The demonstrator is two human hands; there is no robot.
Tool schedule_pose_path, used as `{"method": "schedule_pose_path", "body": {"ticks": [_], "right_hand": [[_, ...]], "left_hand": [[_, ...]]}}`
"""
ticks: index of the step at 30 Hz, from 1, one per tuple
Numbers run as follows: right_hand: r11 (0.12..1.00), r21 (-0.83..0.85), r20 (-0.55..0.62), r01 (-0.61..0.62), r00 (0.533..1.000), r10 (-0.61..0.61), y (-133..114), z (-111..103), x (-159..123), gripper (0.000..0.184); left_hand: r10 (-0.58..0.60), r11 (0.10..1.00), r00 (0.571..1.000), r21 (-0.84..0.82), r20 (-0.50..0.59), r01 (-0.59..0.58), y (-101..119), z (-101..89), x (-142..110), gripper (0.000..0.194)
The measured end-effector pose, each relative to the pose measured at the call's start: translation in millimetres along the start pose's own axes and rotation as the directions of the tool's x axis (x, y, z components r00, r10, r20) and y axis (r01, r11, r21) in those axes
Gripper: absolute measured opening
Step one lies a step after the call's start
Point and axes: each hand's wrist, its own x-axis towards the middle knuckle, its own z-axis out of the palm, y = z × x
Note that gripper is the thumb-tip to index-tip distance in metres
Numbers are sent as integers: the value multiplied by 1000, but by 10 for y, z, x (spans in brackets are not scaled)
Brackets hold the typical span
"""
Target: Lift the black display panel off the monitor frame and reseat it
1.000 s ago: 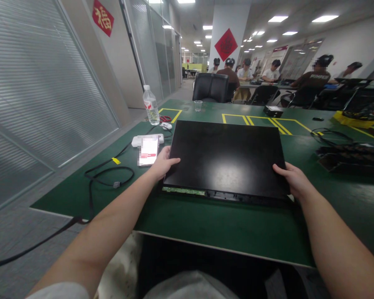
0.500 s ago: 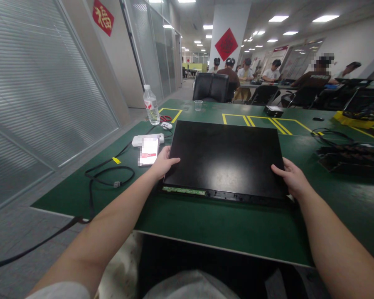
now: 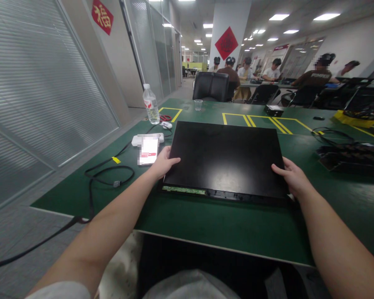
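A black flat display panel [image 3: 224,160] lies low over the green table in front of me, face up. Along its near edge runs a black strip with a green circuit board [image 3: 183,190] on the left part. My left hand [image 3: 166,162] grips the panel's left edge, thumb on the top face, other fingers around the side. On the opposite edge my right hand [image 3: 291,176] holds it the same way, its thumb on top. The fingertips under the panel are hidden. Whether the panel rests fully on the table I cannot tell.
Left of the panel are a lit phone [image 3: 148,150], a white power strip [image 3: 137,140], a black cable [image 3: 90,187], red-handled scissors [image 3: 165,118] and a water bottle [image 3: 151,104]. A plastic cup [image 3: 198,105] stands behind. Black parts [image 3: 352,160] lie right. Several people sit farther back.
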Motion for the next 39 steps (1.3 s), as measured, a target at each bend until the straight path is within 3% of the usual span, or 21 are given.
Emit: {"method": "schedule_pose_path", "body": {"ticks": [15, 39], "right_hand": [[996, 82, -65, -37, 997, 43, -107, 86, -87, 56], [994, 96, -28, -49, 998, 52, -137, 100, -107, 56]], "left_hand": [[21, 1000, 1000, -6, -22, -22, -23, -14, 2, 54], [-18, 998, 999, -64, -35, 16, 62, 1, -27, 59]]}}
